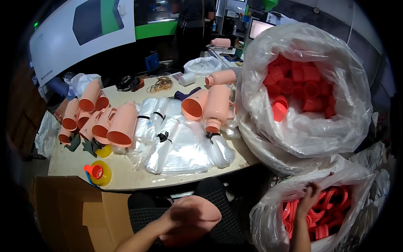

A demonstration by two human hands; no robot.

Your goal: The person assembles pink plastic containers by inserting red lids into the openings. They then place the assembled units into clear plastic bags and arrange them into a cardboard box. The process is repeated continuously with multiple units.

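My left hand [178, 215] holds a pink plastic jug body [205, 210] over my lap, its wide mouth turned up and to the right. Part of the jug is in shadow and behind the hand. My right hand [310, 200] is over a clear plastic bag [268, 206] at the lower right, fingers apart and nothing visible in them. Inside that bag lie many red ring-shaped plastic parts [319, 230]. On the table [138, 174] ahead are flat stacks of clear plastic bags [184, 147], some tied with black bands.
Several pink jugs [121, 124] lie at the table's left, more [218, 105] at its far right. A big bag [302, 138] of red cups [310, 73] stands right. A cardboard box [58, 201] sits at lower left, near a yellow round piece [105, 178]. Someone [193, 29] stands behind.
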